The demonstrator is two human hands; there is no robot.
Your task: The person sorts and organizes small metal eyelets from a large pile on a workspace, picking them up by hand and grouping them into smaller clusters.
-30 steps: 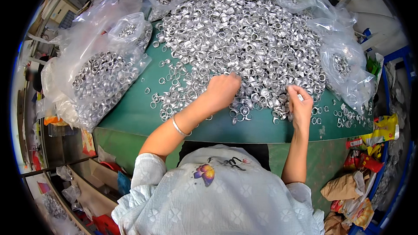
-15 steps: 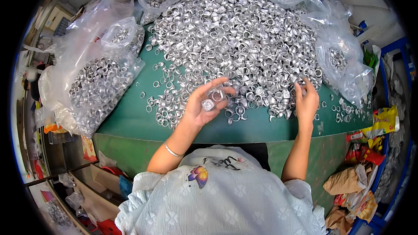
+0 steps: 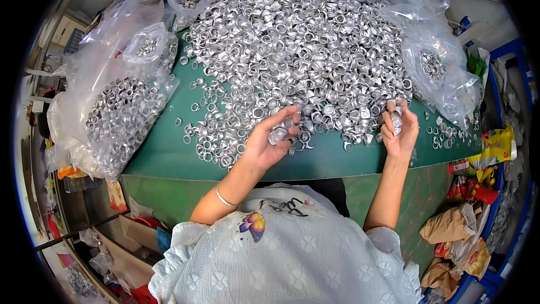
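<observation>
Compared with half a second ago, the right hand, right of centre in the frame, has turned from the edge of the pile to show its palm, its curled fingers holding silver ring pieces, while the left hand, near the centre, remains palm up, its bent fingers loosely around a few silver rings. The held pieces look shiny, some with broad faces, their detail too small to tell, and the large pile of similar rings fills the upper centre of the green surface.
</observation>
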